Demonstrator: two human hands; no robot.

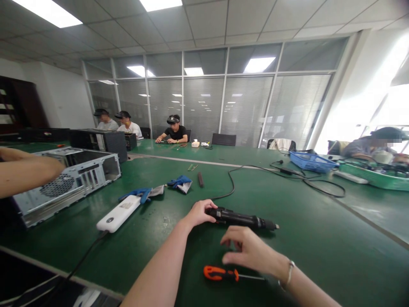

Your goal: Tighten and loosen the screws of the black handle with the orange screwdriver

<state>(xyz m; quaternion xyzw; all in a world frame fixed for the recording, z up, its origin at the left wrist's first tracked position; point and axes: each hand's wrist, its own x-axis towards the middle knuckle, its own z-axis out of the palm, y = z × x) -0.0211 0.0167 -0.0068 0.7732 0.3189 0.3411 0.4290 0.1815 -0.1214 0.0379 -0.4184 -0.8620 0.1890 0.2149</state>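
A black electric screwdriver (241, 218) lies across the green table with its bit toward the right. My left hand (202, 213) grips its rear end, fingers curled over the top. Just below the tool's front half hovers my right hand (241, 247), its fingers bent and apart with nothing between them. Under that hand a screwdriver with an orange and black handle (220, 273) rests on the table, its metal shaft pointing right. A black cable (232, 187) runs from behind my left hand toward the far right.
Blue and grey gloves (180, 183) lie near a white power strip (119, 213). An open computer case (73, 179) stands at left, with another person's arm (28, 170) over it. A dark bar (200, 179), a blue basket (311, 162) and a green basket (380, 177) are farther off. Several people sit around.
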